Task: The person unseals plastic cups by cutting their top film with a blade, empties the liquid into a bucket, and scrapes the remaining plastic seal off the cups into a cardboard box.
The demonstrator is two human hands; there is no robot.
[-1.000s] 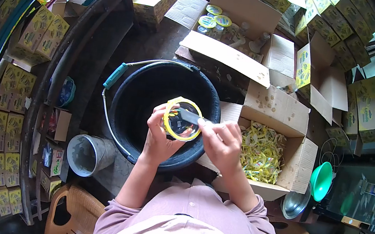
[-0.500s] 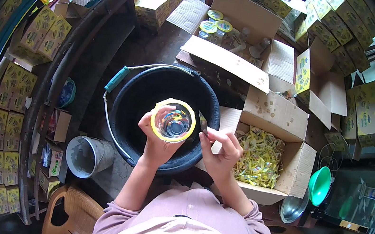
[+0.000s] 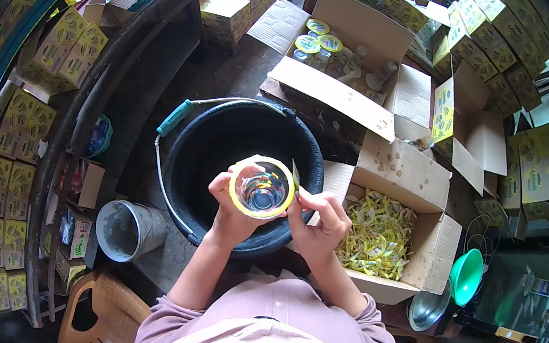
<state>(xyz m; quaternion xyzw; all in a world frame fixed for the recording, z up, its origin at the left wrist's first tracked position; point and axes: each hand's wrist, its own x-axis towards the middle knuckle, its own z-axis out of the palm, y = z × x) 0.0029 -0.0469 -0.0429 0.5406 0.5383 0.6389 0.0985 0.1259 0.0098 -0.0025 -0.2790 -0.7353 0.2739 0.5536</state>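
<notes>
My left hand (image 3: 231,223) is closed around a clear plastic cup (image 3: 261,194), its open mouth facing up at me. A yellow ring of lid film runs round the cup's rim, and coloured print shows through the wall. Between the fingertips of my right hand (image 3: 321,226) is a small knife (image 3: 296,174), its narrow blade pointing up along the rim's right side. Blade and rim look to be touching or nearly so. Both hands are over a large black bucket (image 3: 206,135) with a wire handle and a teal grip.
Right of the bucket, a carton (image 3: 433,253) holds yellow lid scraps (image 3: 376,235). Behind it, another carton (image 3: 330,99) contains several cups, some with yellow lids. A grey pail (image 3: 148,232) stands at left, a green bowl (image 3: 466,277) at right. Yellow boxes (image 3: 10,194) fill the left shelves.
The cup in my left hand has moved slightly right and down. My right hand has brought the knife up against or close to the cup's rim; before, a gap lay between them.
</notes>
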